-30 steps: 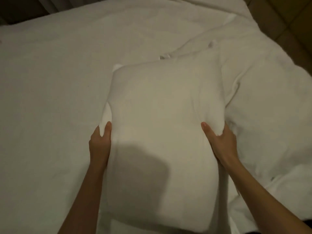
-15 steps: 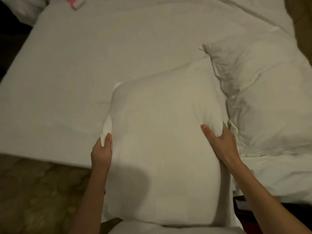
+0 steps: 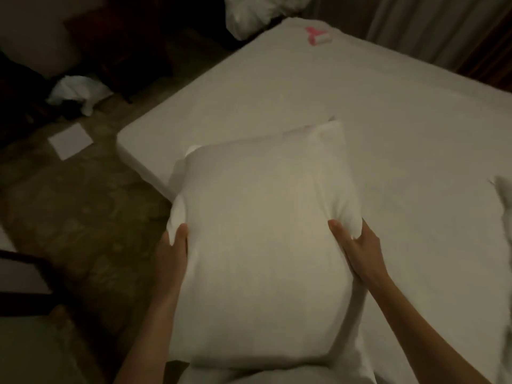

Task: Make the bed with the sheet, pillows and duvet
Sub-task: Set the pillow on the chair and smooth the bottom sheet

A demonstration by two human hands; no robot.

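Note:
I hold a white pillow (image 3: 260, 245) in front of me, over the near corner of the bed. My left hand (image 3: 173, 250) grips its left edge with the thumb on top. My right hand (image 3: 357, 250) grips its right edge, thumb pressed into the fabric. Beneath it the bed is covered with a smooth white sheet (image 3: 346, 112). At the right frame edge shows a sliver of another white pillow or duvet (image 3: 502, 195); which one I cannot tell.
A pink and white object (image 3: 317, 37) lies near the bed's far corner. White bedding (image 3: 252, 12) is bundled beyond that corner. On the brown floor lie crumpled white cloth (image 3: 80, 91) and a white sheet of paper (image 3: 70, 139). Dark furniture stands at left.
My view has swung left with the pillow carried along. The second pillow and the duvet have slid out to the right edge, and the floor and the bed's corner have come into view.

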